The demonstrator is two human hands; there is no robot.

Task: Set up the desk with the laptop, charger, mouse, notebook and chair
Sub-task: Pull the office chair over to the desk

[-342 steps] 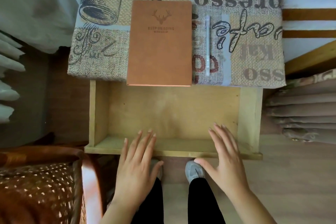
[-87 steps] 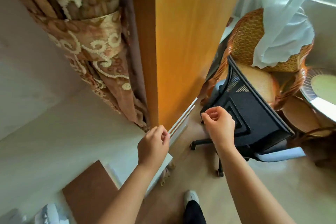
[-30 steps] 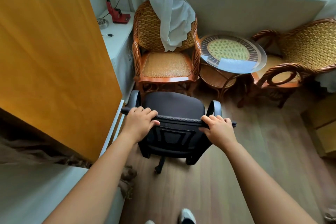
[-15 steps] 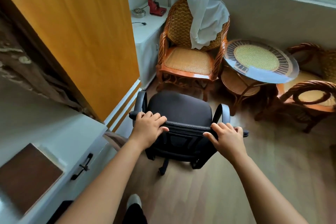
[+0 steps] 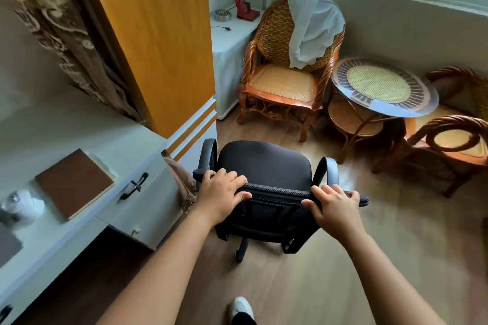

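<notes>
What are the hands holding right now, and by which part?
Both hands, left and right, grip the black chair by the top edge of its backrest, one near each end.

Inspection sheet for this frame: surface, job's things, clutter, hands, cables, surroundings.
Surface: white desk at left, with a dark gap under it.
Job's things: brown notebook lies flat on the desk; black office chair stands on the floor beside the desk; dark corner at the left edge, possibly the laptop, cannot tell; mouse and charger not identified.
Clutter: blurred white object near the notebook.
Hands: left hand and right hand both grip the chair's backrest top.
Cables: loose plug and cord on the white cabinet.
Surroundings: rattan armchair, round glass-topped table, window, curtains.
</notes>
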